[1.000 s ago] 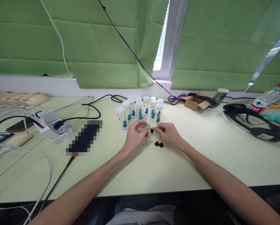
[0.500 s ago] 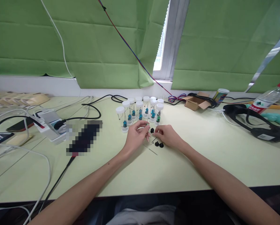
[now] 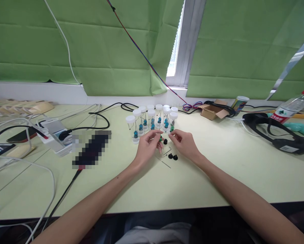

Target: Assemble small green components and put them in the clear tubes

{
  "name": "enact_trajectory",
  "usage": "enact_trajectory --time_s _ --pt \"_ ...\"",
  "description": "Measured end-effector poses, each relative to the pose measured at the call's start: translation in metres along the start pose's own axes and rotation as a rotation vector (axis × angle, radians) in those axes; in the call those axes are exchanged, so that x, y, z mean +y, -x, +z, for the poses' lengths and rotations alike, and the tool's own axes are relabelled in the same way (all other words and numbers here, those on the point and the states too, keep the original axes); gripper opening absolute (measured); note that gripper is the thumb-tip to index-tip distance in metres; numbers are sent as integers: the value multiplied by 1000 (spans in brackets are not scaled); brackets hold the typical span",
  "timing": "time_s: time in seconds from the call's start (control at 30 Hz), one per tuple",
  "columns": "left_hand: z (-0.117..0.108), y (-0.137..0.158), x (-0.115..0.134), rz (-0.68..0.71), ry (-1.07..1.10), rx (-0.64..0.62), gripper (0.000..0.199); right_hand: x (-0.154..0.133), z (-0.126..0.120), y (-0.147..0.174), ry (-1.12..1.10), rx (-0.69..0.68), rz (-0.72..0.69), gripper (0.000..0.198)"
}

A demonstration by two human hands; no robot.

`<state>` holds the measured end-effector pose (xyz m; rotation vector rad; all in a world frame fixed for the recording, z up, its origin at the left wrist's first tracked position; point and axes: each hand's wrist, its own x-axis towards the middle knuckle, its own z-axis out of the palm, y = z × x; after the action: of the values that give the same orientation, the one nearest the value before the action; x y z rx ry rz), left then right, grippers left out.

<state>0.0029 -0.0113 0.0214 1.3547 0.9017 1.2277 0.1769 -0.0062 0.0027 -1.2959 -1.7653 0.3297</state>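
My left hand (image 3: 148, 144) pinches a small green part (image 3: 160, 138) between thumb and fingertips. Just to the right, my right hand (image 3: 185, 144) is closed with thumb and forefinger together; whatever is between them is too small to make out. A small black knob-like piece (image 3: 165, 141) stands between the hands. Two more black pieces (image 3: 172, 157) lie nearer to me, beside a bent thin metal rod (image 3: 168, 151) and a straight one (image 3: 166, 164). Right behind the hands stand several clear tubes (image 3: 131, 125) with white lids, holding blue or green parts with thin stems.
At left are a white power strip (image 3: 56, 134), cables and a pixelated dark device (image 3: 92, 149). On the right lie a small open cardboard box (image 3: 211, 112), a can (image 3: 240, 104), a black headset (image 3: 276, 135) and a bottle (image 3: 286, 108) with a red cap.
My right hand has lifted away from the metal rods, up toward the tubes. The green part in my left hand shows more plainly now. The black pieces have stayed put.
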Motion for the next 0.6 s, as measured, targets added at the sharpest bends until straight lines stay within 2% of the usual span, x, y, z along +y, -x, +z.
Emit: enact_trajectory --time_s 0.3,0.37,0.5,0.6 --pt "0 -2 1 -102 139 57 18 -2 -3 -1 -10 -16 -4 22" --pt "0 -2 2 -117 149 66 18 -1 -6 -2 -21 -104 -1 26" --pt "1 -3 2 -135 165 81 19 1 -13 -2 -111 -462 12 28" --pt "0 -4 2 -143 168 91 19 3 -16 -2 -127 -610 -9 26"
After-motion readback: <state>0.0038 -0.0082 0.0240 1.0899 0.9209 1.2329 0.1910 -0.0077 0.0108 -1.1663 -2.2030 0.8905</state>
